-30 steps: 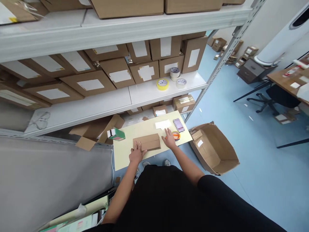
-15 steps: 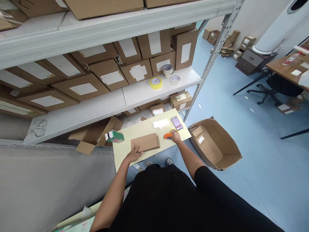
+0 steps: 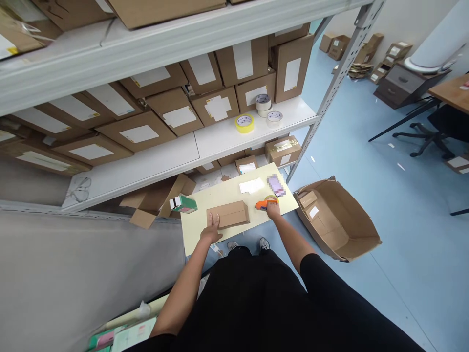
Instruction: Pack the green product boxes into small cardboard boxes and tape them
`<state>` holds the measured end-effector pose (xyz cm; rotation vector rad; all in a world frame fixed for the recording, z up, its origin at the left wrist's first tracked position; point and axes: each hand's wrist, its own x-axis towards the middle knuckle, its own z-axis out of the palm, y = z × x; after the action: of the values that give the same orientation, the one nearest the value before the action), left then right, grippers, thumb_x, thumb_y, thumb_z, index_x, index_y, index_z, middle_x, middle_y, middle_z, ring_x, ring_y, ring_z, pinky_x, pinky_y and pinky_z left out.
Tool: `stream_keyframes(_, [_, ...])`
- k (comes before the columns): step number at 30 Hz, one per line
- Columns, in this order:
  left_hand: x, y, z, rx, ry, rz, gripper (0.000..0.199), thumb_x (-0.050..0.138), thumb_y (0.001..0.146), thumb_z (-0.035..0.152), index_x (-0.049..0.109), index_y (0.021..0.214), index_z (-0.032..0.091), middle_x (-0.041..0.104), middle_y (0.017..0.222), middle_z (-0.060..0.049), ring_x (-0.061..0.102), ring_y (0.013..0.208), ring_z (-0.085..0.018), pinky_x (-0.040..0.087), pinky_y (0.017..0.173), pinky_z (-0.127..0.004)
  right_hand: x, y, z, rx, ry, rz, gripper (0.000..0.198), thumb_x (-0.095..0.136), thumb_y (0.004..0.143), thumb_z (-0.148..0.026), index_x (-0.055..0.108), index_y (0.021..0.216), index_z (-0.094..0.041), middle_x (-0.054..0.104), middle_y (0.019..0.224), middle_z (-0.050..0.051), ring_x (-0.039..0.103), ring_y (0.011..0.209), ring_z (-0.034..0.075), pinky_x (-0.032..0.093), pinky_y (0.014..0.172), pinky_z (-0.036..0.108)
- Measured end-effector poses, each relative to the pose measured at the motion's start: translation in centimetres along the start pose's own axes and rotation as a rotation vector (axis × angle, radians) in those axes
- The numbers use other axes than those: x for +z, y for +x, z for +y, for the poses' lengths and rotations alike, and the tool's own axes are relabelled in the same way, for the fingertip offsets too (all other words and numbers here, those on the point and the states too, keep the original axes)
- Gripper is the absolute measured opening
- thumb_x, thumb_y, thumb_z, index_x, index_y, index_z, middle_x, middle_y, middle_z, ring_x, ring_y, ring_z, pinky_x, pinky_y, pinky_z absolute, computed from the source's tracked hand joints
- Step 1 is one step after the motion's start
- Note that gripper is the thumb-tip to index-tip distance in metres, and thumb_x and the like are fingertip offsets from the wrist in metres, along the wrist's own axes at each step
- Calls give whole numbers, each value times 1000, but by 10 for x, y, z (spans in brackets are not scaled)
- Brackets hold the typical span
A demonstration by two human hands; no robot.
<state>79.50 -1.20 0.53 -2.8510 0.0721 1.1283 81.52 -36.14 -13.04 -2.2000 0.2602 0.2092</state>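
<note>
On the pale yellow table point(image 3: 194, 234) lies a long brown cardboard box point(image 3: 230, 213). My left hand point(image 3: 211, 231) rests against the left end of this box, its fingers spread over the top and its thumb along the near side. To the right, my right hand point(image 3: 273, 210) is closed on an orange tape dispenser point(image 3: 262, 204), held low at the table's right part. A yellow roll shows behind that hand. White paper labels point(image 3: 251, 186) and a blurred purple item point(image 3: 276, 185) lie beyond the dispenser. At the table's left end stands a green-and-white box point(image 3: 183, 204).
Shelving point(image 3: 164, 168) with many cartons runs behind the table. It bears a yellow tape roll point(image 3: 244, 123) and several pale rolls point(image 3: 274, 119). A large open carton point(image 3: 337, 220) stands on the floor at right, with small boxes inside. An open carton point(image 3: 157, 195) sits at left.
The whole view has shifted, so the table and shelves appear a little further right. The dispenser stays in my right hand, and my left hand remains on the cardboard box.
</note>
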Motion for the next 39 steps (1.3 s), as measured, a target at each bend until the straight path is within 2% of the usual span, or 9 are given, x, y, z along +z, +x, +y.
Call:
stream_keyframes(6, [8,-1,1,-9,-69,44,100,67,80,36,16,166,33,-14,171,-10,64,127,-37,56,96,-45,-21,11,-32,73,-78,-110,48,63,92,-36,57,133,-11,71,122,19,66,113,35,49,97,42])
stream_keyframes(10, [16,-5,12,-49,-123,107,98,64,86,42,10,167,33,-15,172,-10,64,127,-36,57,95,-45,-31,-1,-81,-152,61,-148,55,54,98,-44,48,145,-15,68,130,16,65,114,34,50,97,43])
stream_keyframes(13, [22,-8,28,-104,-208,178,85,51,95,53,11,167,32,-12,173,-9,62,128,-35,58,94,-46,-22,-22,-121,-320,203,-188,57,51,99,-47,45,148,-19,66,133,14,63,116,31,50,100,43])
stream_keyframes(17, [29,-7,44,-181,-309,276,77,39,99,58,11,167,33,-9,174,-10,68,117,-33,61,85,-48,2,-48,-157,-374,279,-283,62,58,96,-51,46,148,-21,67,128,12,64,111,29,52,98,43])
stream_keyframes(25, [32,-8,30,-76,-415,280,84,57,92,51,19,166,34,-7,174,-8,68,118,-33,59,88,-42,16,-55,-154,-357,286,-354,55,60,93,-50,54,140,-21,69,122,11,66,107,29,52,96,43])
stream_keyframes(27, [25,-13,24,-45,-451,285,91,64,88,51,18,165,34,1,175,-9,66,122,-33,58,90,-39,15,-55,-152,-352,277,-361,53,60,93,-50,55,137,-21,71,116,9,66,103,29,53,94,43])
stream_keyframes(31, [4,-31,14,-15,-541,549,100,70,85,57,17,166,30,28,170,-10,52,141,-32,55,100,-37,17,-59,-152,-370,268,-373,55,60,94,-49,53,141,-22,69,123,10,65,108,30,52,97,44])
stream_keyframes(34, [-12,-46,14,137,-537,781,86,70,89,51,29,162,28,36,166,-7,40,150,-27,45,115,-37,20,-61,-154,-395,243,-371,62,61,93,-51,49,147,-23,62,140,11,60,125,31,49,105,45])
stream_keyframes(39, [-23,-64,15,253,-621,816,47,57,99,45,60,141,26,63,143,-8,53,138,-27,45,117,-46,19,-56,-157,-405,225,-411,59,60,94,-53,52,145,-23,65,136,11,62,122,31,50,104,45])
